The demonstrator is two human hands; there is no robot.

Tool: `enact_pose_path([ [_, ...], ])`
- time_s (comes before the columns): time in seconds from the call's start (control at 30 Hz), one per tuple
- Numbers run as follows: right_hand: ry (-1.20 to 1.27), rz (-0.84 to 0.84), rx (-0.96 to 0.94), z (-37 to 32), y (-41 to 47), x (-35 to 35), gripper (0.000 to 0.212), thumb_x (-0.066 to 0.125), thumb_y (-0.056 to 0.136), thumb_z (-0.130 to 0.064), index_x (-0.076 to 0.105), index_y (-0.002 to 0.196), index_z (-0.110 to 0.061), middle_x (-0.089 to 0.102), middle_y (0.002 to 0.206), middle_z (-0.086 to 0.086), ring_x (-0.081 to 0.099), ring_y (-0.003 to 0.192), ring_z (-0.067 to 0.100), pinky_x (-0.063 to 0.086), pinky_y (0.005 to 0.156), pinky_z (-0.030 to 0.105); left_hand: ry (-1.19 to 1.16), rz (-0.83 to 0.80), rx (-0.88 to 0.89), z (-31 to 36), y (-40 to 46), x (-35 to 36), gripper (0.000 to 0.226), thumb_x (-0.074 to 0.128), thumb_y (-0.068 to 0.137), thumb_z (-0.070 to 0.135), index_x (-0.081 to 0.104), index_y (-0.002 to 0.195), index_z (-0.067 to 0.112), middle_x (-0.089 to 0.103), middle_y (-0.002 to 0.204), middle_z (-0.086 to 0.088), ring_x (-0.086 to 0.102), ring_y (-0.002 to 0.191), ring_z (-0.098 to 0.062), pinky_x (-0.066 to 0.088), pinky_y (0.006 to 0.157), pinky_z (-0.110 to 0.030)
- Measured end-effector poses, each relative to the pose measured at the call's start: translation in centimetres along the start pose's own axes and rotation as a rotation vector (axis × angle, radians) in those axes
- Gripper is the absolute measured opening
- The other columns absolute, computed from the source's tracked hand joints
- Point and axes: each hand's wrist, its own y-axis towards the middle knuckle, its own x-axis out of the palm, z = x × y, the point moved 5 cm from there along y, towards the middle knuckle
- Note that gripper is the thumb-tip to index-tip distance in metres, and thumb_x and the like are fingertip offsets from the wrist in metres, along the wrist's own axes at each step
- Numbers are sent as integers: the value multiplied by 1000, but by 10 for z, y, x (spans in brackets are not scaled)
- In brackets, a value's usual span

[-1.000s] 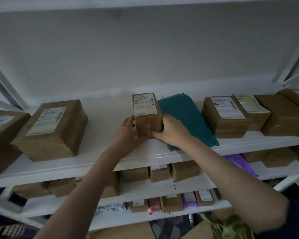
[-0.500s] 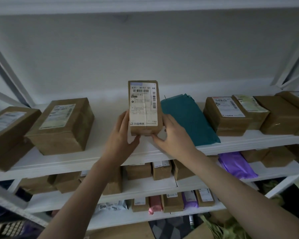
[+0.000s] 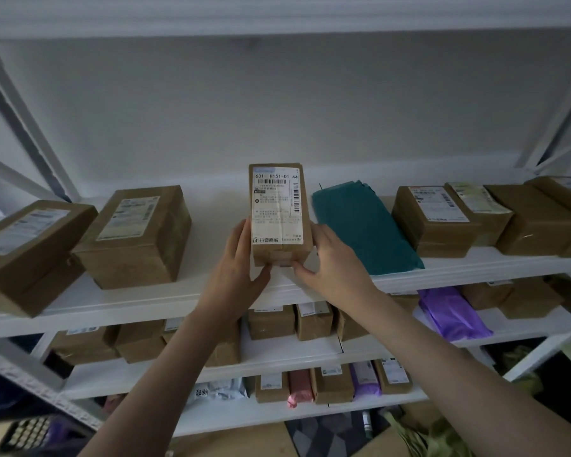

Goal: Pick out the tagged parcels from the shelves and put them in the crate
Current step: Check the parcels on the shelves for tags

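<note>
Head view: a small brown parcel (image 3: 280,214) stands tilted up near the front edge of the top shelf (image 3: 152,300), its label facing the camera. The left hand (image 3: 238,275) and the right hand (image 3: 335,263) clasp its lower sides, fingers curled on it. A teal bag (image 3: 365,225) lies just beside it.

White shelf (image 3: 145,301) with brown parcels (image 3: 136,235) and a teal bag (image 3: 363,225).

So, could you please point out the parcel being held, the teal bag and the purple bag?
Held parcel (image 3: 279,209): head view, on its white label.
Teal bag (image 3: 363,225): head view, on its flat top.
Purple bag (image 3: 450,313): head view, on its middle, second shelf.
</note>
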Motion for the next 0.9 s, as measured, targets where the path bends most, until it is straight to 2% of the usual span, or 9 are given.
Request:
enact_pose_path([
  [0.13,-1,-8,8,-2,-3,2,64,72,90,-33,45,146,-20,55,130,0,58,111,12,55,85,28,-6,1,19,-1,-3,0,85,75,88,23,25,156,13,32,155,-3,42,135,-12,36,104,-17],
  [0.27,6,-43,29,-1,-1,7,65,73,89,-36,45,146,-22,56,124,-1,58,108,12,54,84,29,-57,-19,-59,-10,-7,3,84,76,87,26,27,155,21,33,153,4,36,125,4,35,97,-9],
  [0.37,42,-78,66,0,3,14,59,73,88,-35,51,141,-23,56,118,-3,55,102,7,49,83,22,-155,-60,-149,-22,-8,5,81,77,85,30,31,153,27,36,149,9,44,119,2,43,97,-17],
  [0.5,95,-135,115,7,11,27,50,74,88,-32,57,134,-23,57,116,-4,54,100,4,40,78,7,-162,-116,-225,-37,-9,10,82,77,83,32,33,153,24,38,148,6,48,116,-2,47,98,-25],
  [0.63,152,-183,142,11,20,44,39,72,89,-33,60,126,-28,59,116,-5,60,100,6,54,87,24,-147,-170,-296,-52,-8,12,79,76,86,33,34,152,20,38,148,3,53,120,-11,51,102,-36],
  [0.77,181,-174,135,4,31,60,40,73,90,-32,58,127,-32,60,117,-6,62,98,6,54,85,24,-139,-161,-343,-64,-8,2,77,74,88,31,33,152,19,41,148,0,53,123,-16,49,104,-34],
  [0.9,190,-195,108,-7,42,79,45,73,90,-33,57,132,-28,61,121,-3,62,102,10,57,88,28,-49,-168,-389,-77,-14,-18,72,72,89,32,35,150,20,48,144,-1,56,122,-19,50,103,-40],
])
